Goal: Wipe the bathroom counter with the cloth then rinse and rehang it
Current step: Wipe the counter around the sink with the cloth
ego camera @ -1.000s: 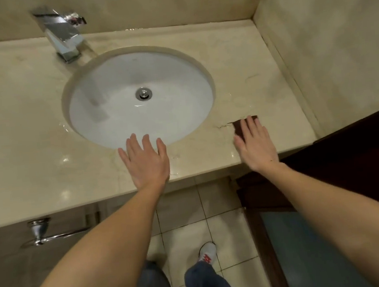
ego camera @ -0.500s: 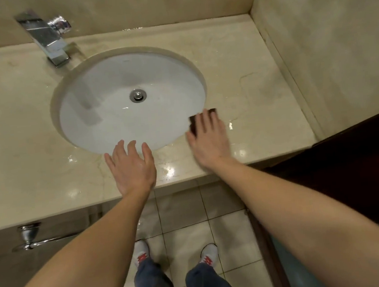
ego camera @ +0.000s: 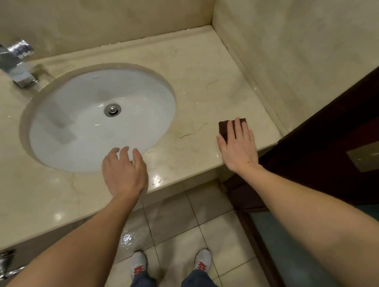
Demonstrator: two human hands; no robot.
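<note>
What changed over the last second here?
The right grip, flat on the dark cloth, swept it left to the sink rim, then back right along the counter front. Nothing was taken up or released. The left grip stayed at the sink rim.

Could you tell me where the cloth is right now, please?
In the head view, the dark cloth lies on the counter to the right of the sink, under the flat fingers of the right hand, near the front edge.
</note>
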